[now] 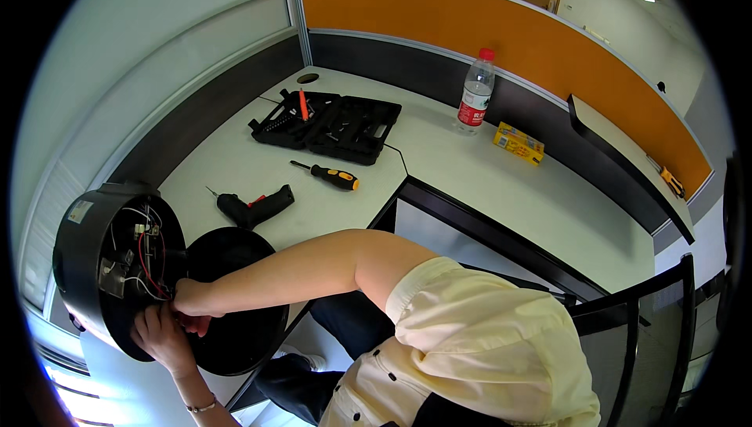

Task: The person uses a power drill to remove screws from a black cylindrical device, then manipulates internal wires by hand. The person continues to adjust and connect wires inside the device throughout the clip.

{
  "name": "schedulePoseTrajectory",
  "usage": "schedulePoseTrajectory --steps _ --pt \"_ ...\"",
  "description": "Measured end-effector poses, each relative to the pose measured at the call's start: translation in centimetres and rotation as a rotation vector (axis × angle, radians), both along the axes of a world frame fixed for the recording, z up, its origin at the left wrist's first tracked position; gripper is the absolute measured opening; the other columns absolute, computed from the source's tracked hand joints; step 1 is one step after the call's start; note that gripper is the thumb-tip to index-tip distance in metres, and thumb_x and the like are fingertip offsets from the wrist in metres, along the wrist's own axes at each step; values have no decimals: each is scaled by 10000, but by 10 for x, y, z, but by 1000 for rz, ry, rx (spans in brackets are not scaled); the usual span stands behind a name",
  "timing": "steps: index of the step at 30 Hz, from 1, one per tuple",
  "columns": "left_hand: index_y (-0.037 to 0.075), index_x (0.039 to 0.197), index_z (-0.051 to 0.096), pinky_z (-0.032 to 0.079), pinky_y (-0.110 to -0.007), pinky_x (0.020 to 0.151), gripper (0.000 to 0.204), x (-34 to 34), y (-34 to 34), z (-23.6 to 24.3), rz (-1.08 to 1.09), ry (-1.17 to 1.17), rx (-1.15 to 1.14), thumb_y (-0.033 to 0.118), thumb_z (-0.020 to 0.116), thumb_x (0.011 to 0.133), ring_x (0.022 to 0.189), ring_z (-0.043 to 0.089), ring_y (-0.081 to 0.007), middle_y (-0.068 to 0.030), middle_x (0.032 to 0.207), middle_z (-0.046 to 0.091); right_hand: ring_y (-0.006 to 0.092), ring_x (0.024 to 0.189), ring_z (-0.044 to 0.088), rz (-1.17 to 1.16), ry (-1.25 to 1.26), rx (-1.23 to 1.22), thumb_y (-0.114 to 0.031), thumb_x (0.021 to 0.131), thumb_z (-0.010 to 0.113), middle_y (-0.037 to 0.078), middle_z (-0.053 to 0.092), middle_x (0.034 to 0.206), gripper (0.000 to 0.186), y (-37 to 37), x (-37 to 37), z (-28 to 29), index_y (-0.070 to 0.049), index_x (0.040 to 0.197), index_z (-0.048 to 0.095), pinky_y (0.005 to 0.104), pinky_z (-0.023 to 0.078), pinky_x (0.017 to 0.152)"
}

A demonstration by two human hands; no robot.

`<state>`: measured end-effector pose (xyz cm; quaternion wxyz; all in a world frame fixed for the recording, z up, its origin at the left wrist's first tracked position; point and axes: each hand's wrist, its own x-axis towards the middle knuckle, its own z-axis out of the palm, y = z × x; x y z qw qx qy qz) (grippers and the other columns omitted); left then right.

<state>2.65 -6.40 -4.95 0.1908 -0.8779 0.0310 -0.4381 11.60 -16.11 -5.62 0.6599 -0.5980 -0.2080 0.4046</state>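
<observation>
A black rounded appliance point(70, 251) lies on its side at the desk's left end. Its open underside shows red and white wires point(143, 258) and small metal parts. Against it leans a round black cover point(235, 243), dish-shaped. My left hand point(162, 338) is at the lower rim of the opening, its fingers bent together. Beside it, my right hand point(192, 299) is closed where the wires come down, touching or nearly touching the left fingertips. What either hand pinches is too small and hidden to make out.
Behind the appliance lie a black power screwdriver point(251, 206), a yellow-and-black screwdriver point(333, 177) and an open black tool case point(345, 125). A red-capped bottle point(475, 92) and a yellow box point(518, 143) stand further right. An orange partition point(431, 23) borders the desk.
</observation>
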Motion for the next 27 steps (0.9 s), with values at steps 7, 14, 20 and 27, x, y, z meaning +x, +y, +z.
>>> schedulePoseTrajectory --steps 7,14,20,27 --pt "104 926 653 424 -400 795 223 -3 21 -9 12 22 -62 92 602 709 951 521 -272 -84 982 558 268 546 630 18 -155 -55 25 684 615 177 611 650 101 -1 9 6 52 780 604 375 538 454" --pt "82 834 652 450 -322 632 189 -16 27 -14 -193 -163 -251 30 598 661 781 524 -220 -41 802 535 125 395 515 -12 -338 -178 -121 805 594 72 560 551 167 -1 2 10 31 739 616 244 434 340" --pt "73 826 648 457 -308 589 176 -27 25 -16 -164 -202 -254 33 636 655 749 524 -217 -42 790 516 203 429 569 35 -556 -237 -115 790 579 144 597 582 206 1 -4 17 55 682 620 295 471 402" --pt "87 811 647 461 -294 521 165 -24 18 -15 -133 -177 -281 38 642 653 708 543 -203 -35 784 516 320 634 630 -109 -1295 -376 -145 769 581 176 614 648 183 -2 -9 12 -9 666 647 384 517 600"
